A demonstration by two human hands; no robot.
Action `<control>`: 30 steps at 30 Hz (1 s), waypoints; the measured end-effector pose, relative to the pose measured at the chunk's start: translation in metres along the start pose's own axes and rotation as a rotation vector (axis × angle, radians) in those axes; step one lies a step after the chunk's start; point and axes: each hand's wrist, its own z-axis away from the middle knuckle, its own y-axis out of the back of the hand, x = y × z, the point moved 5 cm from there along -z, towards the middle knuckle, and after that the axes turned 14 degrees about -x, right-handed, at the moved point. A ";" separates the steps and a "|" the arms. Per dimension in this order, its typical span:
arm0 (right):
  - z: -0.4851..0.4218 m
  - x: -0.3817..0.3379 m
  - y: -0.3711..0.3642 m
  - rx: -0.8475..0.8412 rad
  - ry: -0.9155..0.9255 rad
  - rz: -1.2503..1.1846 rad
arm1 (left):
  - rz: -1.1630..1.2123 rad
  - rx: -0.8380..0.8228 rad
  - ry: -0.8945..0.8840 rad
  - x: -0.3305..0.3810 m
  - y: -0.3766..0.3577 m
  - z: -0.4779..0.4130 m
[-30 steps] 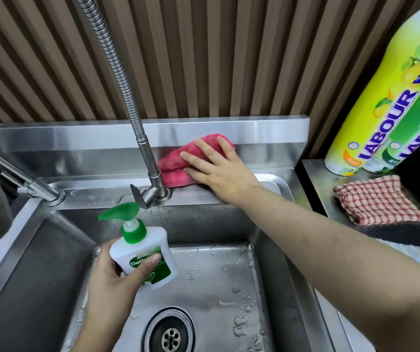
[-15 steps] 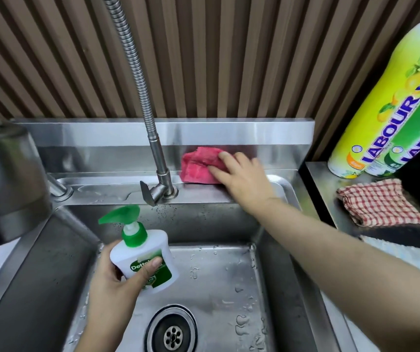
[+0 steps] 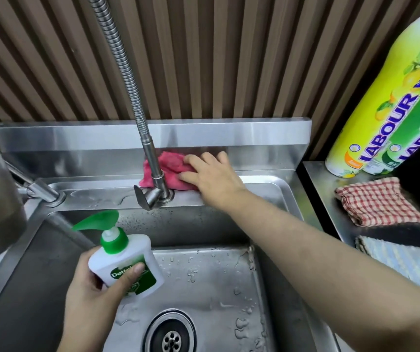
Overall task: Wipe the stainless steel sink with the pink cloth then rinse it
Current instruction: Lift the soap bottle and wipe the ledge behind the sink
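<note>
Currently the right hand (image 3: 212, 180) lies flat, fingers spread, pressing the pink cloth (image 3: 164, 171) onto the back ledge of the sink (image 3: 275, 191), hard against the low steel backsplash. Cloth is bunched, its long run lying along the ledge, sideways from the fingertips toward the faucet base (image 3: 162, 191), which it touches or nearly touches; the faucet stem hides part of it. Left hand (image 3: 94, 288) is well nearer the person, over the basin, wrapped around a white soap bottle (image 3: 125, 268) with a green pump, thumb across the label. It is occupied and far from the cloth.

Judgement: the wipe is in its ledge stage; basin floor, beaded with droplets around the drain (image 3: 171, 339), looks undone, and rinsing has not begun. Next stroke probably runs along the ledge's length. The faucet base blocks the leftward path, so the cloth must round it or be lifted over.
</note>
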 end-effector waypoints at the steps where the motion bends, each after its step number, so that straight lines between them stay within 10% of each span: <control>1: 0.008 0.009 -0.002 -0.037 -0.004 -0.009 | 0.000 -0.007 0.001 0.000 -0.003 0.000; 6: 0.042 0.055 -0.007 -0.288 0.013 -0.091 | 0.016 -0.017 0.000 0.004 -0.013 -0.001; 22: 0.033 -0.036 -0.012 -0.131 -0.100 -0.199 | -0.015 0.023 -0.022 0.005 0.001 -0.004; 30: 0.051 0.038 -0.020 -0.302 -0.298 -0.145 | 0.003 0.008 -0.010 0.005 -0.002 -0.005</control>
